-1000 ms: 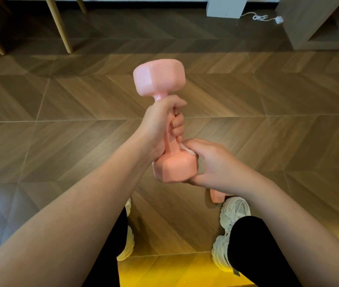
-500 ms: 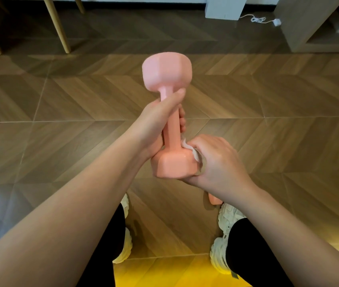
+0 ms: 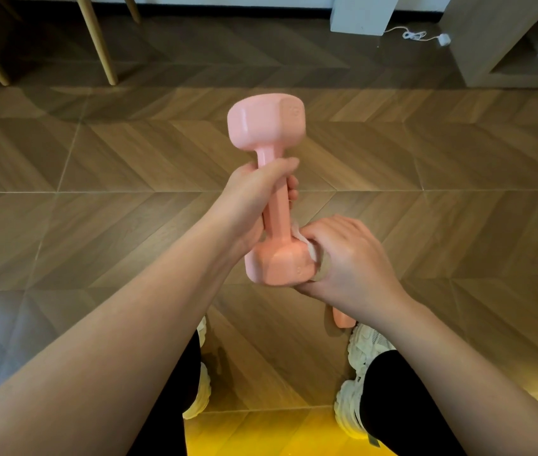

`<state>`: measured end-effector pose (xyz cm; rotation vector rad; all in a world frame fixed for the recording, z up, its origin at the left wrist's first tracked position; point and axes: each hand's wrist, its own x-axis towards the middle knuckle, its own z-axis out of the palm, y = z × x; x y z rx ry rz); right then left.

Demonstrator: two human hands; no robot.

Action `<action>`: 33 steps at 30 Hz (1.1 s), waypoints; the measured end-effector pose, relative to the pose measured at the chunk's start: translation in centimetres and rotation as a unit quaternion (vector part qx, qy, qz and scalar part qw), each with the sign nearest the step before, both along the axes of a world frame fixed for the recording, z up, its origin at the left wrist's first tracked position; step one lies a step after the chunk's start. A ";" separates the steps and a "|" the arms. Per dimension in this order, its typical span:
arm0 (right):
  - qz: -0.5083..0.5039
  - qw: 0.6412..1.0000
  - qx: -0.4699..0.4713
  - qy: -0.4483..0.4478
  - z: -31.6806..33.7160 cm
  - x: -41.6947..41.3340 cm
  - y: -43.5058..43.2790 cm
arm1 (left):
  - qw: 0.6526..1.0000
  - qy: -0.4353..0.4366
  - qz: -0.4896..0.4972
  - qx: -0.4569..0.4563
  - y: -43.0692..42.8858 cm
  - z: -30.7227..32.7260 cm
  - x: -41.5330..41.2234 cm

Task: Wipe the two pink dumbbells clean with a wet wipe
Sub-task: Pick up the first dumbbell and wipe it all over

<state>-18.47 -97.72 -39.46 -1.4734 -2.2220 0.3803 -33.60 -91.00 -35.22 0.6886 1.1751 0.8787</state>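
A pink dumbbell (image 3: 272,199) stands nearly upright in the air in front of me. My left hand (image 3: 254,199) grips its handle, thumb across the top of the shaft. My right hand (image 3: 346,258) holds a white wet wipe (image 3: 303,240) against the right side of the dumbbell's lower head, fingers curled under it; most of the wipe is hidden in my palm. A second pink dumbbell (image 3: 341,319) lies on the floor beside my right shoe, largely hidden behind my right wrist.
Wooden herringbone floor (image 3: 129,192) all around. My white shoes (image 3: 359,373) are below. Wooden furniture legs (image 3: 96,41) stand at the far left, a white box (image 3: 363,14) with a cable at the back, a wooden cabinet (image 3: 491,37) at the far right.
The dumbbell has risen a little and its upper head has tilted to the right. My right hand has slid the wipe from the top edge of the lower head down its right side.
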 end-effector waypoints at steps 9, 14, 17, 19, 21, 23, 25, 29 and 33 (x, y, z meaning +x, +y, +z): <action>-0.014 0.997 0.009 -0.076 -0.8 -0.1 -0.1 | 1.000 0.019 0.013 0.005 0.0 0.0 0.8; -0.033 0.999 0.028 -0.026 -1.1 -0.2 0.0 | 0.999 0.038 0.032 0.004 0.2 -0.2 0.5; 0.014 0.998 -0.052 -0.031 -0.9 -0.5 0.1 | 0.999 0.027 0.032 -0.012 0.0 -0.6 0.7; 0.034 0.993 -0.109 -0.020 -0.6 -0.8 -0.1 | 1.000 0.007 0.024 -0.017 -0.1 -0.5 0.9; 0.013 0.991 -0.128 0.021 -0.5 -1.0 -0.3 | 0.999 -0.018 0.020 -0.019 0.0 -0.2 1.0; -0.028 0.989 -0.132 0.068 -0.4 -0.9 -0.4 | 0.999 -0.037 0.017 -0.012 0.2 0.1 0.7; -0.061 0.984 -0.122 0.114 -0.2 -0.9 -0.6 | 0.999 -0.038 0.013 -0.003 0.3 0.2 0.3; -0.062 0.988 -0.082 0.118 -0.1 -0.7 -0.8 | 0.999 -0.027 0.001 -0.040 0.4 -0.3 -0.2; -0.038 0.993 -0.073 0.087 -0.8 -1.1 -1.1 | 0.996 -0.027 -0.009 -0.081 0.1 -0.5 0.1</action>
